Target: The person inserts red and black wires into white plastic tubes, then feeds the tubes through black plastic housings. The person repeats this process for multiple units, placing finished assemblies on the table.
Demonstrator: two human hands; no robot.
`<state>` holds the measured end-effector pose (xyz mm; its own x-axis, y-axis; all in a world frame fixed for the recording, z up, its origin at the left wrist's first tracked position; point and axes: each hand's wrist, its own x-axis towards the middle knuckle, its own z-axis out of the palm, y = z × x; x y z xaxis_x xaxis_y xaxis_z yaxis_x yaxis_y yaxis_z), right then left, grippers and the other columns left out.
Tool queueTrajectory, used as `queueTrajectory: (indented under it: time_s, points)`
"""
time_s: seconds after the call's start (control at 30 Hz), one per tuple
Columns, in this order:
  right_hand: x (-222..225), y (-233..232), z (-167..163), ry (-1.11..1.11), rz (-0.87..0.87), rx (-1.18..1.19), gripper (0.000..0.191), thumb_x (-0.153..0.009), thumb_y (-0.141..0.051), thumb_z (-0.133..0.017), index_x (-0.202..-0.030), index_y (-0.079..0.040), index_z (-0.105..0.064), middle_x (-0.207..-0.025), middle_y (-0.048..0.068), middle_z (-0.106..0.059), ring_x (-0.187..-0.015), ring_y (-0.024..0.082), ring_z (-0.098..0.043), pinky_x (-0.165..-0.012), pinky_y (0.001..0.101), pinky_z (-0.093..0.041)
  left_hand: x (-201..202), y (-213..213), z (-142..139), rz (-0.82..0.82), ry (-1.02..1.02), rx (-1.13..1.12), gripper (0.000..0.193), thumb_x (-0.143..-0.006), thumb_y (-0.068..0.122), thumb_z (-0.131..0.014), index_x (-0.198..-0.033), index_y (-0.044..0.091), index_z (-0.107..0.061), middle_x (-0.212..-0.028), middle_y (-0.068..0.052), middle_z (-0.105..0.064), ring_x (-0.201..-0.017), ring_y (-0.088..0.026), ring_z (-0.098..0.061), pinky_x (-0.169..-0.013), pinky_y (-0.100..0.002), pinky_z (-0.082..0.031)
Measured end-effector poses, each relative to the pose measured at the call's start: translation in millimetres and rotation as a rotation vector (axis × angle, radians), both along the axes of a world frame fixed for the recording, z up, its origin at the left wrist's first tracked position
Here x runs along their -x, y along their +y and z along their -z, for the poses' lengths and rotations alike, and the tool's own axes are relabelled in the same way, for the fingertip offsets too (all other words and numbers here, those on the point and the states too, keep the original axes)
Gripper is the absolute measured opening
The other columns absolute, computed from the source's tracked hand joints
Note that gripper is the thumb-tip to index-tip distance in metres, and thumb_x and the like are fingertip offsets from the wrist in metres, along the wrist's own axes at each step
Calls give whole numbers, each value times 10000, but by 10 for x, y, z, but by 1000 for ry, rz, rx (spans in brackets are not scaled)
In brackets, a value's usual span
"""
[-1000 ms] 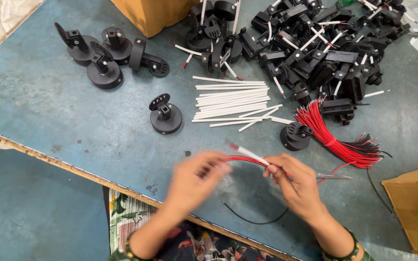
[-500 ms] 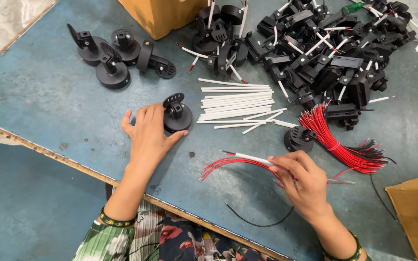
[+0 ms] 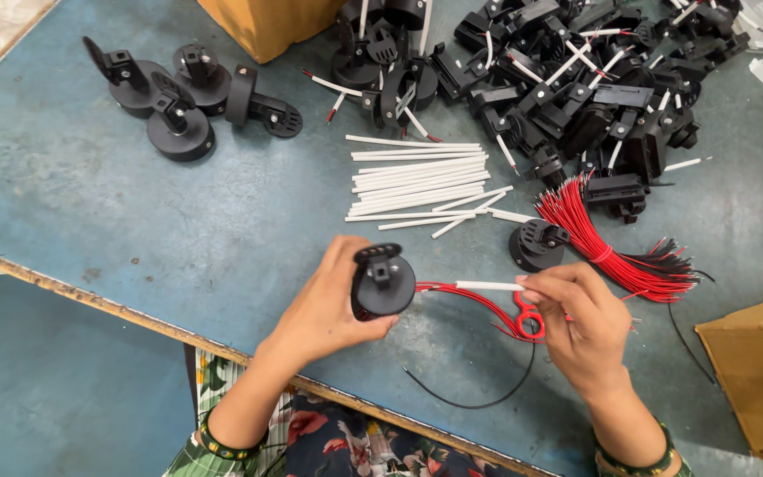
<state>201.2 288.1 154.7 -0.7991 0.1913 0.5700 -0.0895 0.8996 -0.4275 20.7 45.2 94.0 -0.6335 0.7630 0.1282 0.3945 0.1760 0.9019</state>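
My left hand point(image 3: 324, 309) grips a round black plastic part point(image 3: 382, 283) with a small bracket on top, lifted just above the blue table point(image 3: 90, 185). My right hand point(image 3: 580, 327) pinches thin red wires point(image 3: 479, 305) with a white sleeve point(image 3: 487, 285) on them; the wires run left toward the black part. Below them a thin black wire point(image 3: 479, 402) lies curved on the table.
A row of white sleeves point(image 3: 417, 181) lies mid-table. A red wire bundle point(image 3: 607, 243) and another round black part point(image 3: 536, 245) sit right of centre. A big heap of black parts point(image 3: 576, 79) fills the back; several finished ones point(image 3: 178, 97) back left. Cardboard boxes point(image 3: 757, 380) stand at the right and the back.
My left hand reached to the round black part on the table, picked it up and brought it near to the red wires held by my right hand.
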Motion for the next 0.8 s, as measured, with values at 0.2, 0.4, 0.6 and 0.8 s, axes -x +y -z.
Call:
queueTrajectory:
  time_s: [0.2,0.4,0.6,0.8]
  points:
    - [34,-3,-4,-90,-26,-69,218,-856,24,-767,-1057,-50,-730,-898,71,-680,-712,141,-679,-604,267,-507,-33,3,9,139,-57,-64,641,-696,193,-819,-1276,58,-582,-1352,-110,-487,-1183,-287,-611,-929,-364,-543]
    - [38,39,-38,-125,-24,-109,219,-854,4,-777,-1061,-55,-740,-902,64,-683,-716,148,-684,-601,270,-507,-47,-56,76,143,-83,-60,576,-699,164,-823,-1234,100,-620,-1375,-88,-537,-1204,-274,-624,-956,-360,-538]
    - [26,90,-91,-138,-19,-218,224,-810,-57,-827,-1018,-80,-748,-882,49,-682,-672,184,-636,-578,320,-466,-48,-84,82,147,-69,-117,584,-706,134,-841,-1245,96,-620,-1384,-98,-556,-1247,-280,-615,-1004,-363,-523]
    - [16,117,-147,-162,-18,-258,246,-799,-36,-805,-1033,-87,-753,-900,40,-683,-709,197,-641,-601,329,-467,-56,-90,72,149,-92,-91,581,-710,128,-838,-1248,101,-622,-1388,-90,-553,-1240,-272,-622,-1004,-362,-526]
